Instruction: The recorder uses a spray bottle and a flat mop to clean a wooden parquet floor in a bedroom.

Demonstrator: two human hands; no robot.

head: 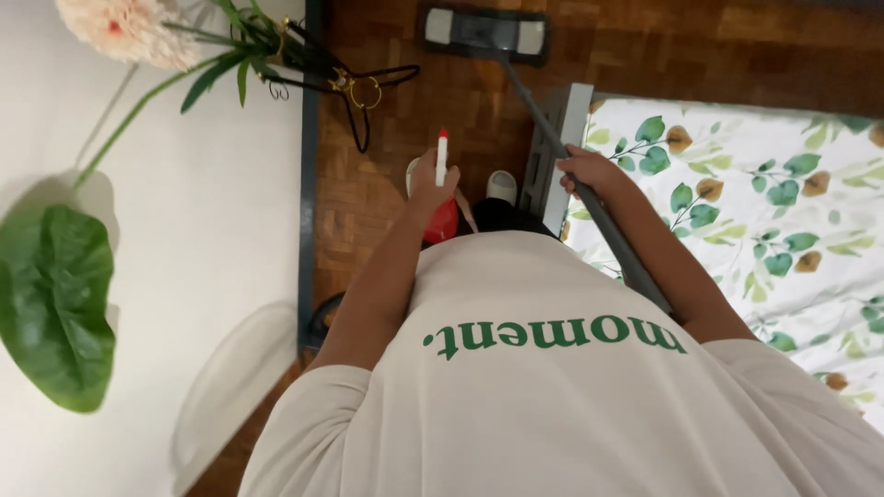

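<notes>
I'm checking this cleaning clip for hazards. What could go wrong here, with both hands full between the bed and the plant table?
1. The right hand alone steers the mop handle, which passes close by the bed frame corner; it might knock against it.
2. The left hand holds a spray bottle pointing toward the wooden floor; sprayed parquet could get slippery near the slippered foot.

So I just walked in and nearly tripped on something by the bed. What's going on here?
A person stands on the parquet floor between a white wall and a bed with a leaf-print sheet. The left hand holds a spray bottle with a red body and white nozzle. The right hand grips the grey handle of a flat mop, whose head rests on the floor ahead.
</notes>
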